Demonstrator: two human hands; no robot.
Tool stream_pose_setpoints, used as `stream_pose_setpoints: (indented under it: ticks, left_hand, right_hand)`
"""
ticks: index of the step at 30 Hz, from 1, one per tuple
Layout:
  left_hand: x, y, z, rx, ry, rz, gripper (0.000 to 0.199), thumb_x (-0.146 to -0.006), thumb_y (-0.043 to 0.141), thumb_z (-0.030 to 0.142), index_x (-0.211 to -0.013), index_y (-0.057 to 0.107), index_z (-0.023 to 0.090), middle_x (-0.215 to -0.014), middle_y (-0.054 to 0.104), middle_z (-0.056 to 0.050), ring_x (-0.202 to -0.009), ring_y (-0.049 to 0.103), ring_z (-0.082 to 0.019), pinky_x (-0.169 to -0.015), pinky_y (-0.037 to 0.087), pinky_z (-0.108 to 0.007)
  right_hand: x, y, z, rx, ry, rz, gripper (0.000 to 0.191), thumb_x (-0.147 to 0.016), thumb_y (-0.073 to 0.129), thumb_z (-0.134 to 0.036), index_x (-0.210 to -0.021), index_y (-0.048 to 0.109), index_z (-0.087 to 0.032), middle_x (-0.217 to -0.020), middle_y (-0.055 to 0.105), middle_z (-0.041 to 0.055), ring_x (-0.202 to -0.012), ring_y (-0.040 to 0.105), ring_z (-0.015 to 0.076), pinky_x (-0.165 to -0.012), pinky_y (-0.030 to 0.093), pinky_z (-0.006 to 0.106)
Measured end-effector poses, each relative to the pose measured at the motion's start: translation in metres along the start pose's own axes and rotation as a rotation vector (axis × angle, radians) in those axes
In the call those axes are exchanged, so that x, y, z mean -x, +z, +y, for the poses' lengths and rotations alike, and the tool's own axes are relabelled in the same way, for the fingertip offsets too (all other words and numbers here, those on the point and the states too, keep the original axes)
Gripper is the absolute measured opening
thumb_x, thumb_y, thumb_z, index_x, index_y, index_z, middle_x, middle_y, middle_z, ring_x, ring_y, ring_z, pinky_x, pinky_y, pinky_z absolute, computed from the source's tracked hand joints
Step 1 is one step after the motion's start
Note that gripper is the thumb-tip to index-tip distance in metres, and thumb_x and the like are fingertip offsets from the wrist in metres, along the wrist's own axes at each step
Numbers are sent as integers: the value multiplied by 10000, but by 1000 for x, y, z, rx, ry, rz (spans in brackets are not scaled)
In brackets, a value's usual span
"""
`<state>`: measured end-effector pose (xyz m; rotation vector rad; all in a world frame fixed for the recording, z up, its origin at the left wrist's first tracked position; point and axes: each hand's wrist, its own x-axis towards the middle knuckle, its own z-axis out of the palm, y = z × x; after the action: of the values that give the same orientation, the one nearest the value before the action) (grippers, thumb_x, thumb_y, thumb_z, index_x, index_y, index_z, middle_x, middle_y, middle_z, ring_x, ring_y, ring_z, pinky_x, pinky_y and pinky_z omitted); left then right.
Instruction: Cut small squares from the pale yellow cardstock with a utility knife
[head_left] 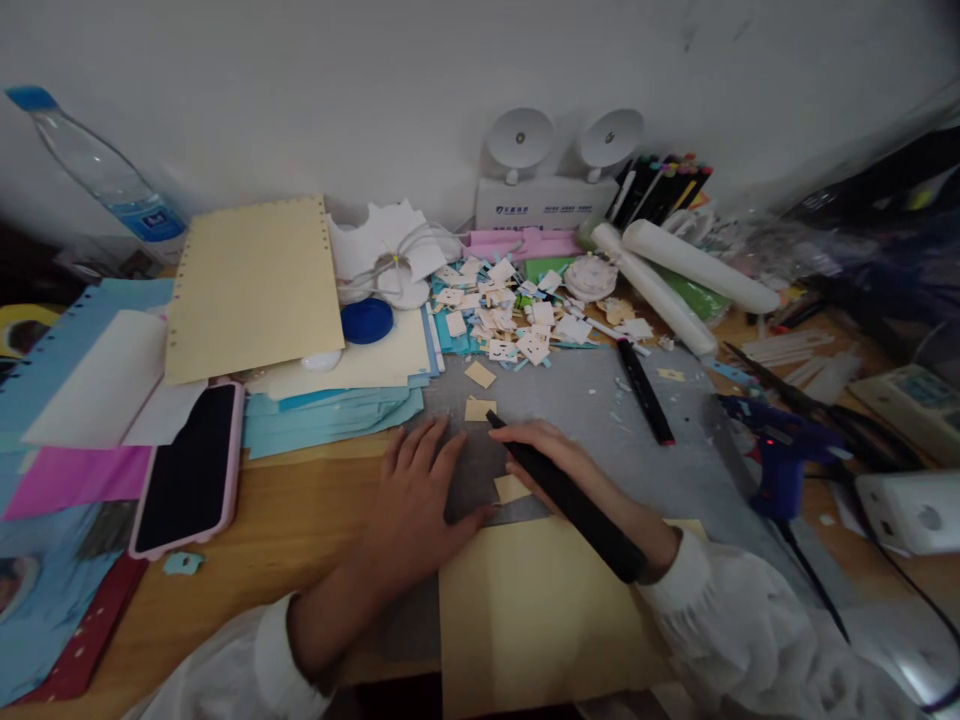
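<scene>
My right hand (559, 455) grips a black marker (577, 505), its tip at the edge of a small cream paper piece (480, 410) on the grey mat. My left hand (424, 490) lies flat with fingers apart, just left of that piece, and holds nothing. Two more cream pieces lie near: one square (480, 374) farther back, another (512, 489) between my hands. A large cream sheet (540, 610) lies in front of me, under my right wrist. Behind my hands is a heap of small paper cut-outs (506, 310), some with faces drawn on them.
A second black marker (645, 390) lies on the grey mat (577, 400). To the right are a blue glue gun (780, 450) with a red light, scissors (847, 420) and white rolls (701, 265). At left are a phone (191, 470), stacked papers (337, 410) and a bottle (105, 170).
</scene>
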<state>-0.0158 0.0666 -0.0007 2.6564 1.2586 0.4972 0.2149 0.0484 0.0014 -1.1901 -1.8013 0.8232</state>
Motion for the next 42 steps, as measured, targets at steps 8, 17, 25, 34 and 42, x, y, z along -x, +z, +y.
stream_pose_setpoints:
  ticks: [8,17,25,34,42]
  left_hand:
    - [1,-2,0,58,8,24,708,-816,747,489,-1391,497,160,-1516,462,-182,-1433,364,-381,-1176,276,-609]
    - [-1,-3,9,394,75,-14,110,-924,643,204,-920,723,279,-1175,725,5,-1320,500,-282,-1156,285,-572]
    - [-3,-6,10,453,57,-65,151,-888,669,162,-955,707,292,-1129,735,23,-1267,535,-277,-1140,271,-584]
    - [-4,-8,10,487,23,-50,136,-895,588,142,-880,662,256,-1072,744,14,-1196,573,-250,-1149,249,-565]
    - [-3,-11,9,550,16,-13,113,-933,576,199,-880,656,259,-986,743,10,-1161,608,-221,-1181,213,-527]
  right_hand:
    - [7,-9,0,-138,22,-186,277,-872,713,-207,-1140,692,-271,-933,687,8,-814,638,146,-719,502,254]
    - [8,-2,-2,-328,140,-128,254,-894,706,-395,-1101,628,-270,-993,653,17,-754,638,127,-652,534,242]
    - [8,2,-6,-363,155,-200,246,-862,754,-324,-1077,653,-261,-911,670,-16,-758,653,113,-652,526,209]
    - [7,-5,-2,-352,175,11,238,-850,746,-329,-1041,628,-251,-846,663,-5,-723,660,134,-642,545,243]
    - [-2,-11,21,-275,205,409,324,-844,752,-340,-1096,556,-289,-908,649,-11,-835,659,163,-767,558,307]
